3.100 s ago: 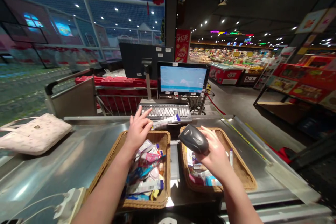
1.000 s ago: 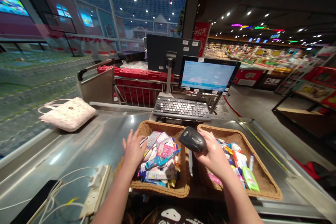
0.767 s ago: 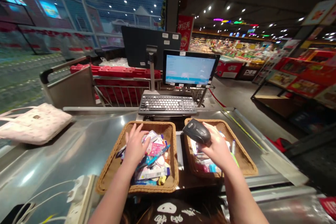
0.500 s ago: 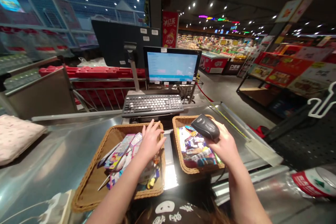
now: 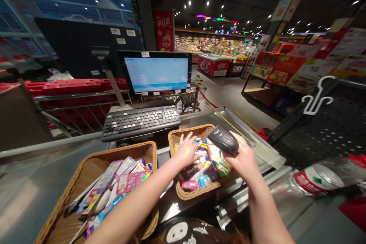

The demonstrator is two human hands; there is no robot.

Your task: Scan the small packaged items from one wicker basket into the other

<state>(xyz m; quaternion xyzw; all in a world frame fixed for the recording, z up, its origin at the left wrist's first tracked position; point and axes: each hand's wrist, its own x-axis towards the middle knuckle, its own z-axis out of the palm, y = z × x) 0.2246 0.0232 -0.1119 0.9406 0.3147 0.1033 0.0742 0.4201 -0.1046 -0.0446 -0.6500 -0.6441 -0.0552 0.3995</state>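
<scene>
My left hand point(image 5: 186, 153) reaches into the right wicker basket point(image 5: 197, 195), its fingers spread over a jumble of small packaged goods. I cannot make out anything held in it. A green packet point(image 5: 221, 167) and a pink tube-like item point(image 5: 190, 185) show near the front of that basket. My right hand point(image 5: 242, 156) grips a black handheld barcode scanner point(image 5: 223, 139), which is above the basket's right side. To the left, a larger wicker basket point(image 5: 122, 148) contains boxed and bagged items, among them a pink package point(image 5: 130, 182). My left forearm crosses over it and hides some of its contents.
Behind the baskets are a black keyboard point(image 5: 141, 120) and a lit checkout screen point(image 5: 158, 73). A second monitor's dark back point(image 5: 82, 47) stands farther left. On the right are a plastic bottle with a red-and-white label point(image 5: 310, 180) and a white hanger point(image 5: 316, 99).
My left hand has moved from the left basket to the right one. The view has turned to the right. The scanner stays in my right hand.
</scene>
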